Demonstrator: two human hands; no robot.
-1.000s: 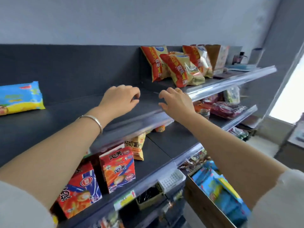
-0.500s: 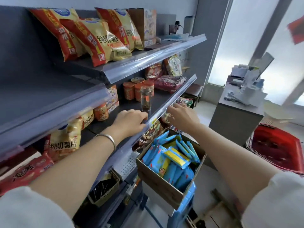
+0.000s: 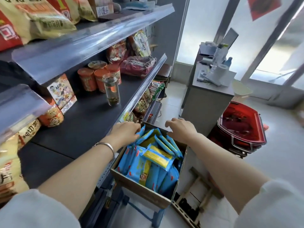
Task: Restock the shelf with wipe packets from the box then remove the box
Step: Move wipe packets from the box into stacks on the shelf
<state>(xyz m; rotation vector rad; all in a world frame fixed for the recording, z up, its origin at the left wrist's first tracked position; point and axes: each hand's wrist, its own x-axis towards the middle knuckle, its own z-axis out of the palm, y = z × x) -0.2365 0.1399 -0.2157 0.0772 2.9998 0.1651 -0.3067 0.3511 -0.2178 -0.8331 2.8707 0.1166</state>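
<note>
Head view: a dark grey metal shelf (image 3: 85, 122) has bare deck in front of a clear glass jar (image 3: 112, 89).
Box: a brown cardboard box (image 3: 141, 190) sits just beside the shelf's front edge.
Packets: blue-and-yellow plastic wipe packets (image 3: 148, 171) crowd the box, upright and leaning.
Left hand (image 3: 125, 131): its fingers (image 3: 135, 131) curl onto a far-corner packet; I cannot tell whether they pinch it.
Right hand (image 3: 181, 129): over the far rim, fingers spread and loosely bent, holding nothing.
Risk: tight packing could drag neighbouring packets out; pressing the rim might tip the box.
Room: the shelf lip hems the left; the right side is freer.
</note>
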